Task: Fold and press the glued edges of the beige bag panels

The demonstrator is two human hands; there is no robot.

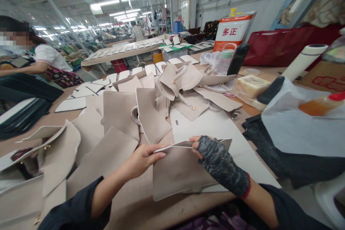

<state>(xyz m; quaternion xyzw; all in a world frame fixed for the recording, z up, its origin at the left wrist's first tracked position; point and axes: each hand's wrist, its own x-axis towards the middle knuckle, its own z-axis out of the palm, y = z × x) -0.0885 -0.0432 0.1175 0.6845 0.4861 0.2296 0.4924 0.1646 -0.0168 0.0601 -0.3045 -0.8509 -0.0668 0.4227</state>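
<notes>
A beige leather bag piece (178,172) stands at the table's near edge, its two layers slightly parted along the pale top edge. My left hand (147,158) pinches its top left corner between thumb and fingers. On the right, my right hand (212,154), in a dark grey fingerless glove, grips the same top edge, with some fingertips hidden behind it. Under and behind the piece lies a white board (215,129). Several similar beige bag pieces (121,111) are heaped beyond and to the left, some with handles and gold-coloured fittings (193,107).
White panels with dark edges (71,104) lie in rows at the back left. A co-worker (51,57) is at the far left. To the right are a wrapped yellowish block (250,86), a white thermos (304,61), black sheets (296,161) and an orange-and-white can (231,32).
</notes>
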